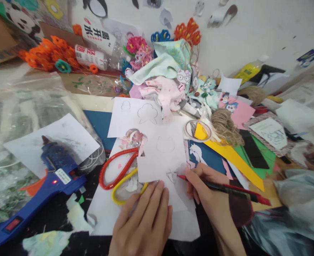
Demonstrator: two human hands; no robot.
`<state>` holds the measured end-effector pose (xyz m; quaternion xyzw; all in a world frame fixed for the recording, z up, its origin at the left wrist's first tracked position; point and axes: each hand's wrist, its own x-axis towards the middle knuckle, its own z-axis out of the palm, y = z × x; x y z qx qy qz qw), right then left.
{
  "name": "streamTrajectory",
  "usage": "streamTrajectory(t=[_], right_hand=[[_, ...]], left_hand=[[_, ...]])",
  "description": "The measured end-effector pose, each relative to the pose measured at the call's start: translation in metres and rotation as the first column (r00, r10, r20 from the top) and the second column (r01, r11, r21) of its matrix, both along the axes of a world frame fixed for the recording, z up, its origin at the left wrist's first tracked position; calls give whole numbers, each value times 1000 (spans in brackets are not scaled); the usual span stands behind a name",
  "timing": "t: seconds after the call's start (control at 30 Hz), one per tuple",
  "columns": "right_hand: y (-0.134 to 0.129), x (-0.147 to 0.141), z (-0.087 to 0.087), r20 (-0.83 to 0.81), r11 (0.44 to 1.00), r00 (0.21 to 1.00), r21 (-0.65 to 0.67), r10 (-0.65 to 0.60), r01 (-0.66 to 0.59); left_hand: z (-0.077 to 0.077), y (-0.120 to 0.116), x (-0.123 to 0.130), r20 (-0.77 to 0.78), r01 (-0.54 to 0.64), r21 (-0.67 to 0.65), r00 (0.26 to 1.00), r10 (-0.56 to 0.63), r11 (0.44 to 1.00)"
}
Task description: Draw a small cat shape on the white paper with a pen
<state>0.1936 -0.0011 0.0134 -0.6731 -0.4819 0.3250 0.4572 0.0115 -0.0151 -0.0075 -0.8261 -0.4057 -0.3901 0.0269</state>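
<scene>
Clearly, you had your right hand point(206, 186) closed around a red and black pen point(242, 194), its fingers pinched together near the red tip, which was at a small pencil drawing point(171, 175) on the right part of the drawing sheet point(157, 165). That sheet lay in front of you, roughly in the middle of the work area, with a faint eared outline point(165, 144) above the small drawing. Your left hand point(143, 217) lay palm down with its fingers extended and close together, their tips over the sheet's lower edge; it gripped nothing that could be seen, though it covered part of a yellow loop point(116, 192). Just beside that loop was a larger red loop point(103, 174). Beyond, another sheet point(119, 122) bore a cloud-like outline point(147, 113). Off to the left, a blue glue gun point(63, 177) showed a small lit red light, its nozzle over a smudged white paper point(26, 144). Over to the right were a yellow strip point(234, 161), a bundle of twine point(225, 124) and a flat black object point(253, 149) on green material point(267, 160).
</scene>
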Motion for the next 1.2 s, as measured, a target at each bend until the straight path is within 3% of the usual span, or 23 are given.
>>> streamTrajectory(t=[0.7,0.97,1.2], right_hand=[[-2,1,-2,-14,998,1000,-68,-6,5],[-1,0,-1,10,1000,1000,-22,-19,19],[2,1,-1,-72,999,997,-41,-29,26]], left_hand=[[-2,-2,-2,-29,3,-11,1000,-4,1000],[1,-1,-3,-25,3,-16,1000,-4,1000],[0,-2,2,-1,-8,-5,1000,8,1000]])
